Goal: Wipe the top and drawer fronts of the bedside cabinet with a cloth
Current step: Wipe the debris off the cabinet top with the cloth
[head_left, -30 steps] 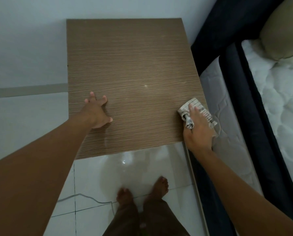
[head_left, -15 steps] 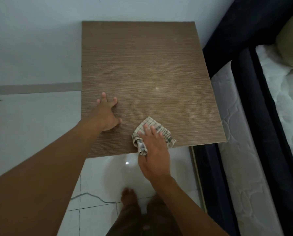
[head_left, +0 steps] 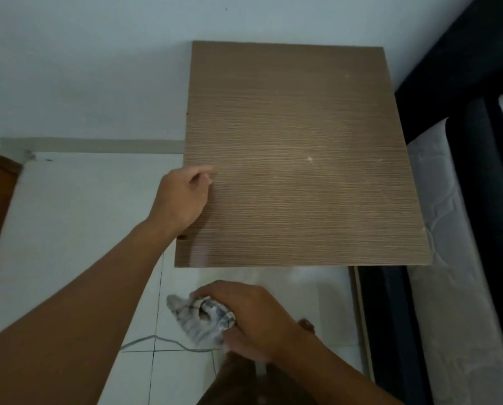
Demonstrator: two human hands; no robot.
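Head view: the bunched cloth (head_left: 199, 320) is gripped in the right hand (head_left: 256, 314), fingers curled round it. It is off the cabinet top (head_left: 302, 156), on the near side of the front edge, over the floor (head_left: 69, 217). The drawer fronts would lie just beyond it under that edge, hidden here, and the right hand is nearer them. The left hand (head_left: 183, 197) sits at the top's left edge, fingers curled; I cannot tell whether it clasps the edge. One cloth, one cabinet, two hands.

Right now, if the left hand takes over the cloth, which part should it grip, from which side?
Grip the loose tail of the cloth, coming from the left: it sticks out left of the right hand, which bunches the rest.
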